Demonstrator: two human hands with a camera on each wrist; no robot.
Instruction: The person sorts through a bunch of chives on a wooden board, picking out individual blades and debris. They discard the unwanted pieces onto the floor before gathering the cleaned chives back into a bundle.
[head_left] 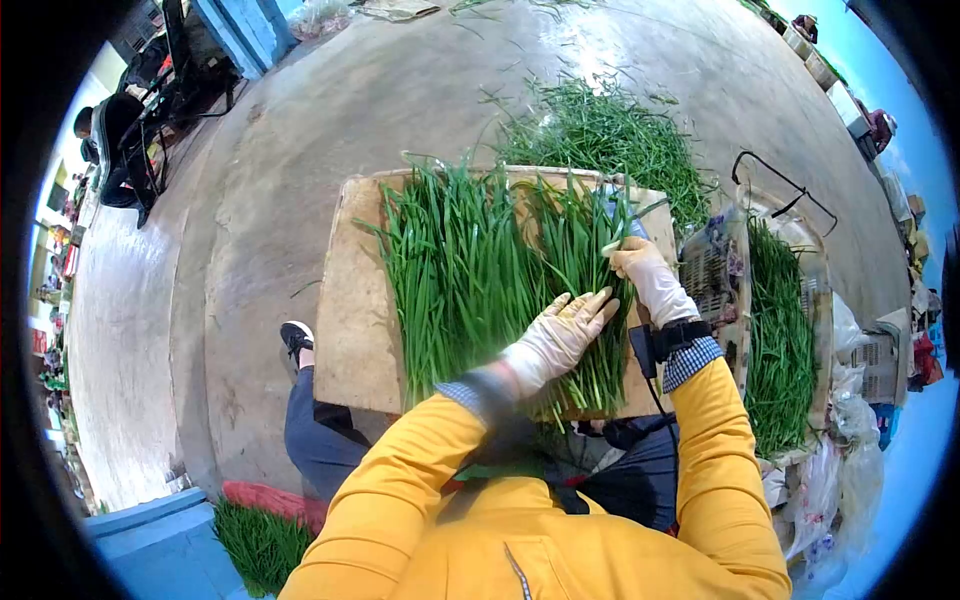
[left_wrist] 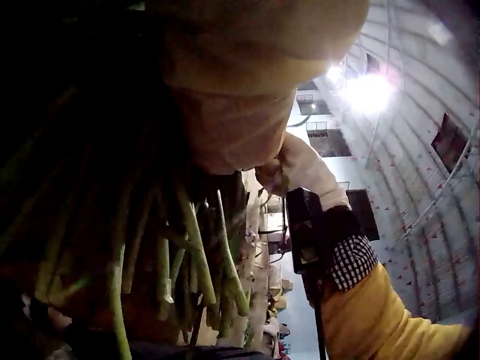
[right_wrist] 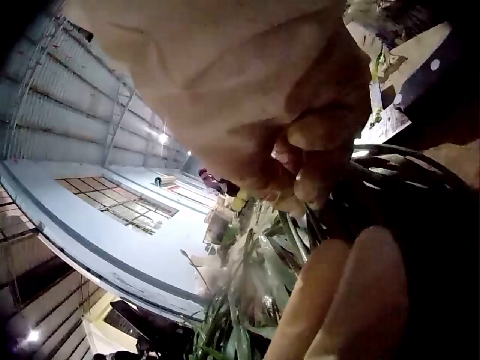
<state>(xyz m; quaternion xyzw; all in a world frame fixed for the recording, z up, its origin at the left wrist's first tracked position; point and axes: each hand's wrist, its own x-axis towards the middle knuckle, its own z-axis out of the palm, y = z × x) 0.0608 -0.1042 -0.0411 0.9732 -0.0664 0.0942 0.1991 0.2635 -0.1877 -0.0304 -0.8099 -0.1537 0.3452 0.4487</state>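
Long flat-leaved greens (head_left: 455,270), looking like garlic chives, lie in a thick layer on a board (head_left: 355,310) before me. A narrower bunch (head_left: 575,235) lies at the right, its stalk ends (left_wrist: 199,255) toward my body. My gloved left hand (head_left: 562,338) rests across this bunch with its fingers extended. Just beyond, my gloved right hand (head_left: 648,272) has curled fingers at the bunch's right edge. In the right wrist view, its fingertips (right_wrist: 319,131) pinch at a green leaf (right_wrist: 292,236), partly hidden by the hand.
Loose greens (head_left: 610,140) are heaped on the floor past the board. To the right stands a crate (head_left: 785,330) full of greens, with plastic bags (head_left: 825,490) beside it. More greens (head_left: 260,545) lie at lower left by a red cloth (head_left: 275,500). A chair (head_left: 150,140) stands far left.
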